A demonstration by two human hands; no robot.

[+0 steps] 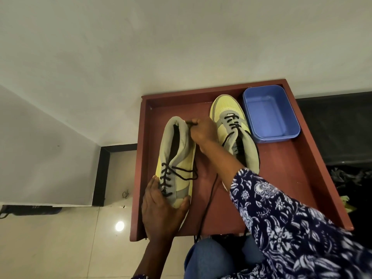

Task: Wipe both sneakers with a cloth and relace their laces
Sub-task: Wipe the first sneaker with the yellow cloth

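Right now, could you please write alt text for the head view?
A person's left hand holds the toe of a yellow-and-grey sneaker on a red-brown tray table, while the right hand pinches a black lace at its heel. The second sneaker and a blue tub lie behind.

Head view, steeply downward, close over red table point(281, 178)

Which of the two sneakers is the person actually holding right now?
The nearer sneaker, toe toward the person: the left hand cups its toe and the right hand pinches its lace at the heel. The far sneaker by the blue tub lies untouched.
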